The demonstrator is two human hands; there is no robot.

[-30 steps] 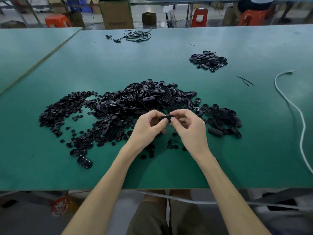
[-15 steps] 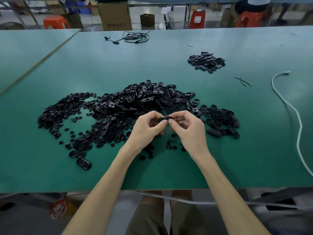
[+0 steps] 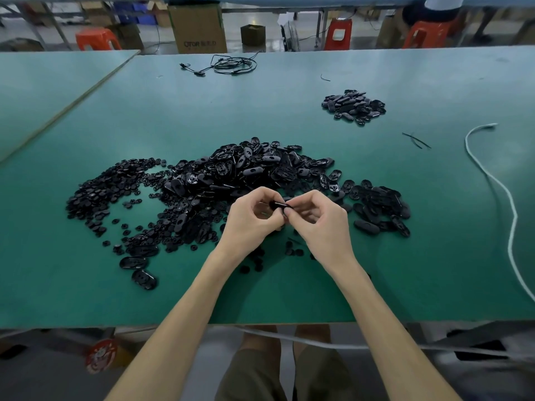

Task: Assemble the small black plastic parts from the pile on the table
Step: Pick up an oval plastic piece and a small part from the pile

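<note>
Fingers (image 3: pixel 257 194) of left hand (image 3: pixel 249 224) curl round one end of the small black part (image 3: pixel 278 204), right hand (image 3: pixel 321 224) pinches the other end, just above the pile (image 3: pixel 246 175) on the table (image 3: pixel 86 285); likely best to align halves and squeeze squarely; cardboard box (image 3: pixel 197 24) print blurry, maybe "QTOP".

Black cable coil (image 3: pixel 234 65) far centre; white cord (image 3: pixel 515 218) right; cardboard box (image 3: pixel 198 27), orange stools (image 3: pixel 97 39) beyond

"QTOP" on cardboard box (image 3: pixel 197 27)
</note>
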